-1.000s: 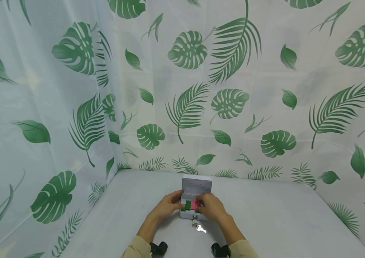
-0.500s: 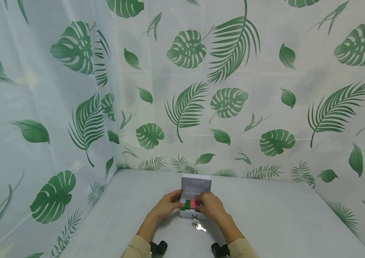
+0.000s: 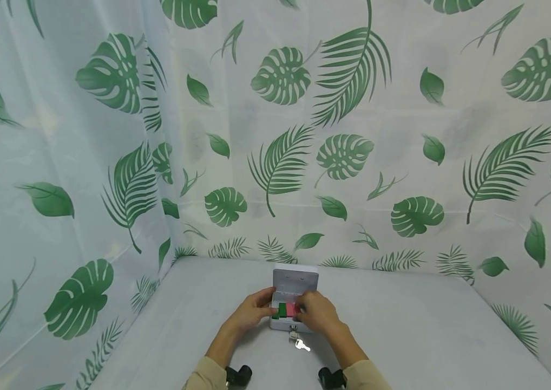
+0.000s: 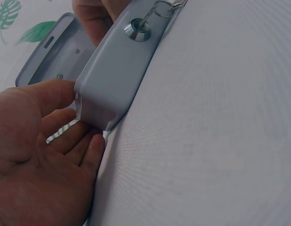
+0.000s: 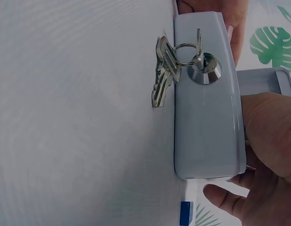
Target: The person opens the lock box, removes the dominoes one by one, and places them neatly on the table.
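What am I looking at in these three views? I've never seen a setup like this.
There is no robot: a person works with a bare left hand and right hand. The widest picture comes from a camera on the head, facing forward and down; the other two come from cameras on each wrist. On the white table sits a gray box, its lid raised, with keys at its front lock. Inside are green and pink pieces. The left hand holds the box's side; the right reaches inside, its grip hidden.
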`<state>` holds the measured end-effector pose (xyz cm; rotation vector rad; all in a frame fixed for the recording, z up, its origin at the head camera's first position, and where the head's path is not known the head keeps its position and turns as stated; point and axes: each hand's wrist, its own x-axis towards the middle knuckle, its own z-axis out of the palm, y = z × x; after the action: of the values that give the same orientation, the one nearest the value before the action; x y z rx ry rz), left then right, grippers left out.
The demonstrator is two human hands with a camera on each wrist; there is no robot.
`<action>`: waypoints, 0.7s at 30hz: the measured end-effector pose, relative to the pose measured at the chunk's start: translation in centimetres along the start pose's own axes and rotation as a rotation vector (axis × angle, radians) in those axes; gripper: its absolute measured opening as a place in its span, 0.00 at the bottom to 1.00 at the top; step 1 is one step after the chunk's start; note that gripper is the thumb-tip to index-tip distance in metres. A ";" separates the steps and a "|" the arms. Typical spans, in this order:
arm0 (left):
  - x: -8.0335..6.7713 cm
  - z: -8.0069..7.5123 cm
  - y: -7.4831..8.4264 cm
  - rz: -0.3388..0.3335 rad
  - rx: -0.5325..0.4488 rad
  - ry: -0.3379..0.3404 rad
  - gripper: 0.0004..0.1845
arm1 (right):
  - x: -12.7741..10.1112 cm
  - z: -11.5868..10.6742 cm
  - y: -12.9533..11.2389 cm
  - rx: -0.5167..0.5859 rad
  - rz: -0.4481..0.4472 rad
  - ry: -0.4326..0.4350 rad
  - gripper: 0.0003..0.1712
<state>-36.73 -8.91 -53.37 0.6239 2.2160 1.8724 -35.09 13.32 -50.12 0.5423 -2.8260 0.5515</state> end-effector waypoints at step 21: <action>-0.2 0.1 0.5 -0.013 0.010 0.015 0.34 | -0.2 0.3 0.2 0.043 0.021 0.012 0.07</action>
<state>-36.37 -8.84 -52.98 0.5982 2.2349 1.8664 -35.05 13.38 -50.49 0.5158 -2.8174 0.6180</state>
